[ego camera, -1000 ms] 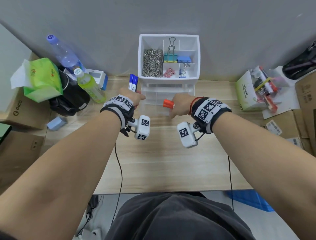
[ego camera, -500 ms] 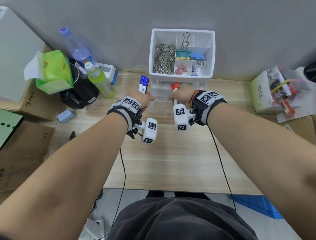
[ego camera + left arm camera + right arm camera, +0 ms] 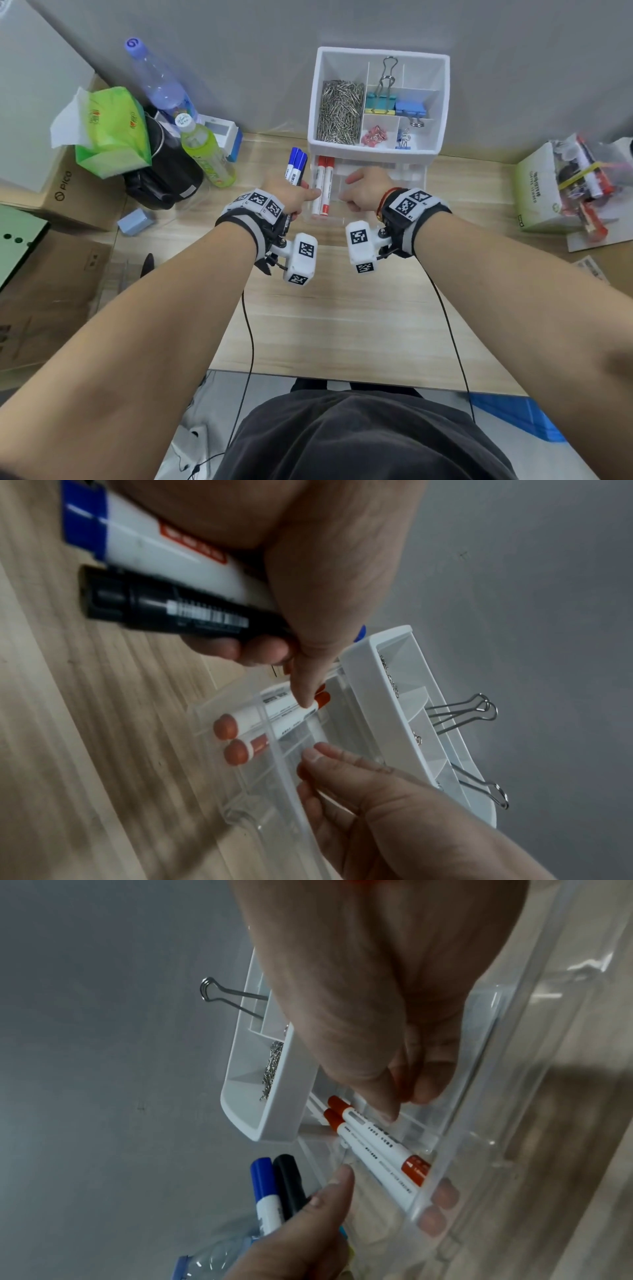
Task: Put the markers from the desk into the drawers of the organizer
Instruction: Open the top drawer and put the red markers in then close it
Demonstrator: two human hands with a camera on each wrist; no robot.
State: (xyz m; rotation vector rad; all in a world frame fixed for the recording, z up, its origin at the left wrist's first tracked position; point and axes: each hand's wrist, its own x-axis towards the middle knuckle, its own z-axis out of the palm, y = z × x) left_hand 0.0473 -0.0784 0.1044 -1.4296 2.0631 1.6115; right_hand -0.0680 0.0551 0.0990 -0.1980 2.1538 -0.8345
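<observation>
The white organizer (image 3: 376, 152) stands against the wall with its clear drawer (image 3: 406, 175) pulled out. Two red-capped markers (image 3: 323, 188) lie side by side in the drawer's left section, also seen in the wrist views (image 3: 274, 718) (image 3: 377, 1145). My left hand (image 3: 291, 198) grips a bundle of blue markers (image 3: 296, 164) and one black marker (image 3: 171, 610) just left of the drawer, and its thumb (image 3: 304, 685) reaches onto a red marker. My right hand (image 3: 366, 192) hovers over the drawer's middle with loosely curled fingers holding nothing, its thumb (image 3: 380, 1102) touching the nearer red marker.
The organizer's top tray holds paper clips (image 3: 339, 109) and binder clips (image 3: 394, 102). To the left stand a green bottle (image 3: 205, 154), a clear bottle (image 3: 161, 85), a tissue pack (image 3: 109, 130) and a black bag (image 3: 168, 178). A box of stationery (image 3: 561, 188) sits at right.
My right hand moved forward over the drawer, laid the red markers in its left section and let them go. My left hand stayed beside the drawer with its bundle.
</observation>
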